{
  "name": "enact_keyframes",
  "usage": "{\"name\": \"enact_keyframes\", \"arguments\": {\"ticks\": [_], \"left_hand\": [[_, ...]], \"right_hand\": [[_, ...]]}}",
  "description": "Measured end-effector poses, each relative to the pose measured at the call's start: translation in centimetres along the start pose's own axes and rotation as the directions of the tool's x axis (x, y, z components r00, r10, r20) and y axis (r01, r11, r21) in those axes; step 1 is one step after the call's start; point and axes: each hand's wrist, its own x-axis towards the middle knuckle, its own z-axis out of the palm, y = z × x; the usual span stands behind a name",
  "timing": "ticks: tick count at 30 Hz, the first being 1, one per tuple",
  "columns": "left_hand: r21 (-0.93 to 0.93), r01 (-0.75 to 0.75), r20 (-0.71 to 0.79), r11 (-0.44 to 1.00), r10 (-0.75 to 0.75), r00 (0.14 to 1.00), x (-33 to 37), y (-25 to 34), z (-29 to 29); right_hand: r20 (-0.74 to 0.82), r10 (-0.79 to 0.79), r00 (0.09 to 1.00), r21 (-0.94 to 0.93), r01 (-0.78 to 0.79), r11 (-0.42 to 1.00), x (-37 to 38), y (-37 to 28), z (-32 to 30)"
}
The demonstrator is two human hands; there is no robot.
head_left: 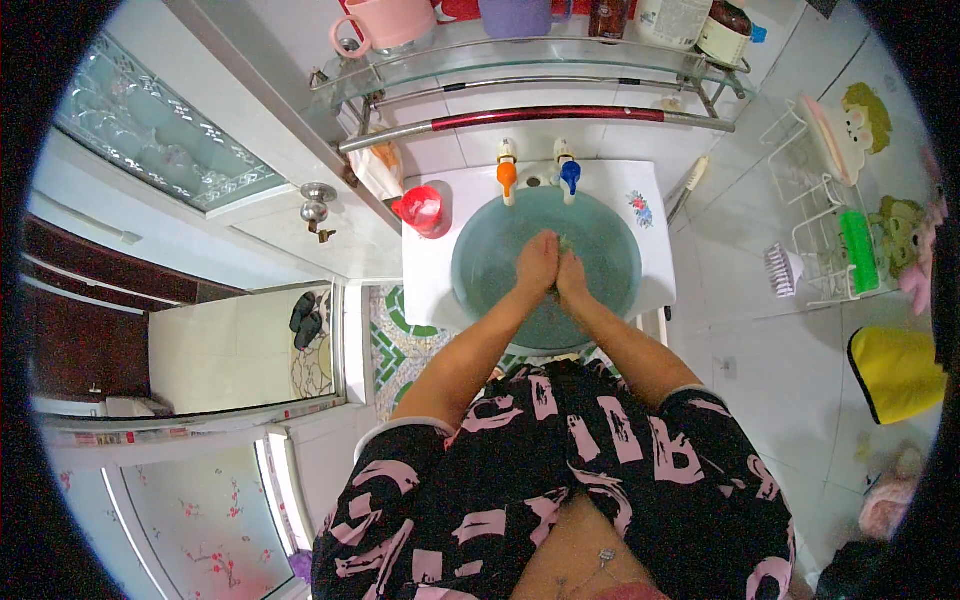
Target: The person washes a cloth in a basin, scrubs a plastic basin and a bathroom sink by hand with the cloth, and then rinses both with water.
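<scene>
Both my hands are together over the middle of a round teal basin [478,290] set in the white sink top [425,265]. My left hand [538,262] has its fingers curled in against my right hand [571,274], whose fingers are closed too. A small greenish bit shows at the fingertips, too small to name. Behind the basin stand two taps, one with an orange handle [507,178] and one with a blue handle [570,175]. On the sink's left corner is a red plastic cup [422,211].
Above the taps runs a glass shelf [520,62] with cups and bottles, and below it a red and silver rail [550,116]. A white wire rack [815,225], a scrub brush [781,270] and a yellow cloth [895,375] hang at right. A door with a knob [314,204] is at left.
</scene>
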Motion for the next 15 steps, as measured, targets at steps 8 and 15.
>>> {"name": "enact_keyframes", "arguments": {"ticks": [8, 15], "left_hand": [[-0.169, 0.266, 0.272, 0.949, -0.215, 0.938, -0.7, -4.5, -1.5], [-0.753, 0.367, 0.305, 0.546, -0.204, 0.930, -0.7, -3.5, -5.8]], "right_hand": [[0.153, -0.410, 0.899, -0.421, 0.434, 0.797, -2.6, -2.1, -0.1], [0.445, 0.166, 0.880, 0.062, -0.216, 0.974, -4.2, -7.7, -2.8]]}}
